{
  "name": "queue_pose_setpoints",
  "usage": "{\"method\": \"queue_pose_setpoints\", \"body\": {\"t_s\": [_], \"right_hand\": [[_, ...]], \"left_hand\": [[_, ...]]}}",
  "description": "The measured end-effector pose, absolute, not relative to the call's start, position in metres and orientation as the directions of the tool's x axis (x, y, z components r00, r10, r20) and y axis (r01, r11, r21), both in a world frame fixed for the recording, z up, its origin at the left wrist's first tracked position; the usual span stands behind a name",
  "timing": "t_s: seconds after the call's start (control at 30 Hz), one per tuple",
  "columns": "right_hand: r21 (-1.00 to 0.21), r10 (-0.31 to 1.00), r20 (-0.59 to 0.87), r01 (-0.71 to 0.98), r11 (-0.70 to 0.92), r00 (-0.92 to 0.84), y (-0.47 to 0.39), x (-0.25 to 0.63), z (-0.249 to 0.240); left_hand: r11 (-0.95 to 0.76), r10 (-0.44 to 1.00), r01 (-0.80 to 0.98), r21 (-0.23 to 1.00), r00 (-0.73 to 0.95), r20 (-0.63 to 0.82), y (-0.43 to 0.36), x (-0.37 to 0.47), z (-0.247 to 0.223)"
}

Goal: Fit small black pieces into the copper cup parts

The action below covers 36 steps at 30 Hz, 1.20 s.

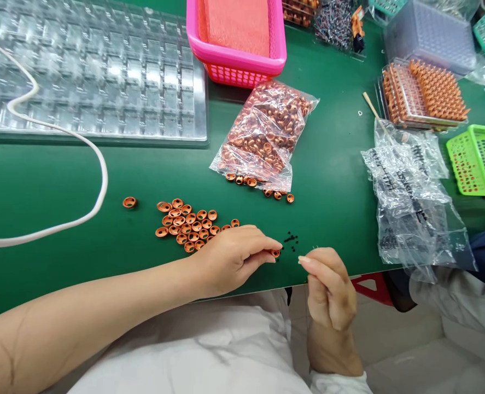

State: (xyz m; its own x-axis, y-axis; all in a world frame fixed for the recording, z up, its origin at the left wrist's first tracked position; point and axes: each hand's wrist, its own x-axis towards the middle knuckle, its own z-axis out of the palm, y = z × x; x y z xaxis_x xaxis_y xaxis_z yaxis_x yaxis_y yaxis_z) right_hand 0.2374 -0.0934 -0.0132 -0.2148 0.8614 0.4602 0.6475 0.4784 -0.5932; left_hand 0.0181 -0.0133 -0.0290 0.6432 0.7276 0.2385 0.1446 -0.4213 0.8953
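Observation:
Near the table's front edge, my left hand [239, 254] pinches a small copper-coloured ring cup [275, 253] between thumb and fingertips. To its right my right hand [329, 284] is closed, thumb and forefinger pressed together; whatever is in that pinch is too small to make out. Several tiny black pieces [291, 238] lie scattered on the table just beyond the two hands. Left of my left hand, and partly hidden by it, a cluster of similar ring cups [191, 221] is spread on the green surface. A lone ring cup [129, 202] lies farther left.
A clear bag of ring cups [267, 131] lies ahead, a few spilled at its mouth. Behind it stands a pink basket [238, 60]. Clear trays [94, 76] and a white cable [98, 164] occupy the left; plastic bags [414, 208] and a green basket [475, 161] the right.

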Motion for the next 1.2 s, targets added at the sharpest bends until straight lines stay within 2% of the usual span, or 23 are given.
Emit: {"method": "queue_pose_setpoints", "body": {"t_s": [0.1,0.23,0.43,0.6,0.97,1.2], "right_hand": [[-0.547,0.825,0.452,0.625,0.557,-0.339,-0.087,0.238,-0.017],[-0.407,0.732,0.463,0.614,0.676,-0.5,-0.083,0.244,-0.026],[-0.321,0.632,0.467,0.548,0.773,-0.618,-0.083,0.252,-0.027],[-0.304,0.593,0.462,0.51,0.805,-0.66,-0.078,0.248,-0.015],[-0.344,0.603,0.426,0.495,0.798,-0.675,-0.085,0.245,-0.009],[-0.349,0.587,0.452,0.472,0.809,-0.671,-0.084,0.244,-0.01]], "left_hand": [[-0.466,0.7,0.094,0.88,0.647,0.302,-0.016,0.018,-0.029],[-0.519,0.656,0.062,0.852,0.668,0.351,-0.018,0.018,-0.026],[-0.559,0.622,0.075,0.826,0.696,0.358,-0.02,0.018,-0.022],[-0.567,0.615,0.058,0.822,0.694,0.376,-0.022,0.019,-0.022],[-0.528,0.63,-0.002,0.849,0.669,0.393,-0.024,0.021,-0.019],[-0.543,0.616,-0.018,0.84,0.671,0.412,-0.026,0.021,-0.018]]}}
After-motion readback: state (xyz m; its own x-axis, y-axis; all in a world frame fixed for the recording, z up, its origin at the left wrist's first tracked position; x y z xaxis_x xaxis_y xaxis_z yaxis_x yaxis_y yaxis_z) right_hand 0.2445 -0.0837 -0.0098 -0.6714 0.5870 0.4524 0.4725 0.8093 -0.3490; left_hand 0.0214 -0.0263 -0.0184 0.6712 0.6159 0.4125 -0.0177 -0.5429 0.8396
